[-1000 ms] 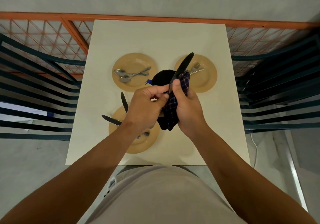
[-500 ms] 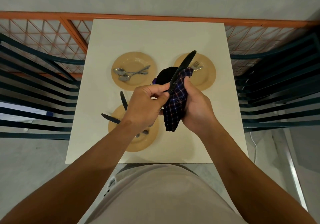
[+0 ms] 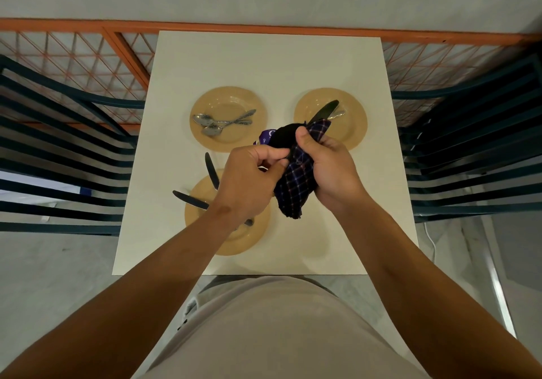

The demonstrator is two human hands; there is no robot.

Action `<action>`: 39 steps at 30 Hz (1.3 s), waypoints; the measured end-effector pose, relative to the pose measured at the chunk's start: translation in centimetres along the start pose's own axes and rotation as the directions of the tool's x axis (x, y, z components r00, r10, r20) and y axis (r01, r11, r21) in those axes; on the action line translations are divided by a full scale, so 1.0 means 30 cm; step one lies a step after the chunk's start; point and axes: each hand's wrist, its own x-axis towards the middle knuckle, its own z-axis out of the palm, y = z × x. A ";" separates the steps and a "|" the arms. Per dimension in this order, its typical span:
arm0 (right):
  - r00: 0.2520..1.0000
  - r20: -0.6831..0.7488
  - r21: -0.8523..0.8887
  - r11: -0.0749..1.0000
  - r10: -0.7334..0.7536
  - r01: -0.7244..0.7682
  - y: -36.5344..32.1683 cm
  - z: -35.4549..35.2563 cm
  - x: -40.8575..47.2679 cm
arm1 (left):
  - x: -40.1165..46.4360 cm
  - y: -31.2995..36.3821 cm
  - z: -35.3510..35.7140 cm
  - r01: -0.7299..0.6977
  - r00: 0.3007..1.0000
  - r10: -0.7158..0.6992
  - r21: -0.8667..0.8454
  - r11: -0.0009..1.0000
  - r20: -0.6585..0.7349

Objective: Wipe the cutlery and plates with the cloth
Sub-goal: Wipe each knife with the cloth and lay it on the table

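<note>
Just above the middle of the frame, the right hand clenches the checked cloth around a dark knife, whose tip sticks out over the upper right plate. The left hand pinches what is probably the knife's handle, though the cloth hides it. The knife looks light, stiff and smooth, so it could slip; the handle end is the safer hold. The cloth is soft and limp, best bunched in the palm. Spoons lie on the upper left plate; two more knives rest on the lower plate on the bench.
</note>
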 end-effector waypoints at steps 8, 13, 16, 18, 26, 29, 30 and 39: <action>0.972 -0.231 0.089 0.994 -0.038 0.060 -0.115 -0.043 0.101 | 0.011 0.012 -0.001 -0.001 1.000 0.001 0.028 1.000 -0.022; 0.989 -0.145 0.034 0.998 -0.039 0.045 -0.078 -0.007 0.097 | 0.027 0.035 0.006 0.002 0.998 -0.004 -0.042 0.999 -0.059; 1.000 -0.025 -0.026 1.000 0.007 -0.008 -0.011 0.044 0.054 | 0.046 0.028 0.024 -0.027 0.995 0.024 -0.026 0.999 -0.099; 0.999 -0.034 -0.035 0.999 -0.011 0.009 -0.001 0.032 0.053 | 0.042 0.025 0.021 -0.025 0.998 0.026 0.014 1.000 -0.063; 0.993 0.109 -0.389 0.917 -0.047 0.086 -0.001 -0.022 0.010 | 0.104 0.084 -0.056 -0.004 0.998 0.008 0.058 0.998 -0.065; 0.983 0.172 -0.390 0.913 -0.056 0.120 0.022 0.001 -0.027 | 0.118 0.099 -0.048 -0.022 1.000 0.023 0.037 0.999 -0.014; 0.981 0.182 -0.379 0.916 -0.062 0.128 0.032 0.006 -0.039 | 0.119 0.105 -0.046 -0.028 1.000 0.028 0.038 0.999 -0.012; 0.957 0.249 -0.459 0.888 0.147 -0.017 0.187 -0.043 -0.174 | 0.154 0.121 -0.066 -0.068 0.982 0.078 0.063 0.996 -0.170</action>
